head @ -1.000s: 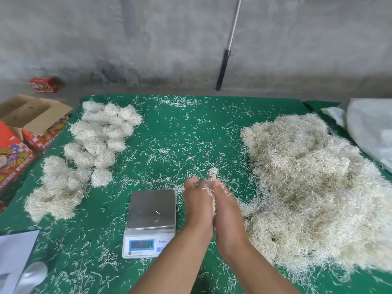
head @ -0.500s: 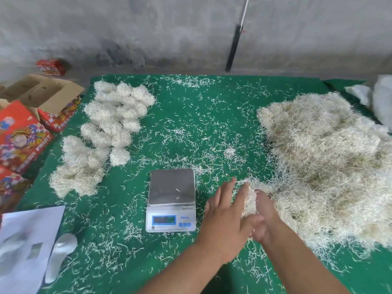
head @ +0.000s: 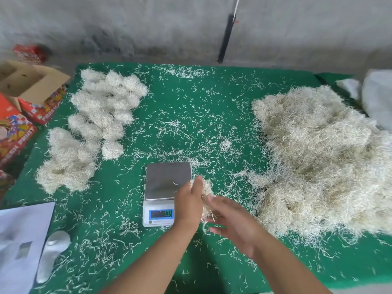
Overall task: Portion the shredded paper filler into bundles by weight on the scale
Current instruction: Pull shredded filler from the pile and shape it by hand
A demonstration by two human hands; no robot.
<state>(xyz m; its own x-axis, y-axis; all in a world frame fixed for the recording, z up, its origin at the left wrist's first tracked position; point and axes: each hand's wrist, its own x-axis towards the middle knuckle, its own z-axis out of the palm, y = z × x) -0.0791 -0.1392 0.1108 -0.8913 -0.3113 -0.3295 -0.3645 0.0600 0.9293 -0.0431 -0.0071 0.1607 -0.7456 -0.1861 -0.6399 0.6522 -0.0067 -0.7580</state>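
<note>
1. The left hand (head: 192,203) now cups a clump of shredded paper (head: 205,193), carried over from the big pile (head: 322,162).
2. The right hand (head: 231,221) has let go, fingers spread.
3. The clump sits at the scale (head: 167,183) edge, ready for weighing.

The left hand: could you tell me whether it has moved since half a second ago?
Yes. The left hand moved left, now overlapping the scale.

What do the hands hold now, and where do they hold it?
A small clump of shredded paper, pressed between the left hand and right hand on its two sides.
</note>
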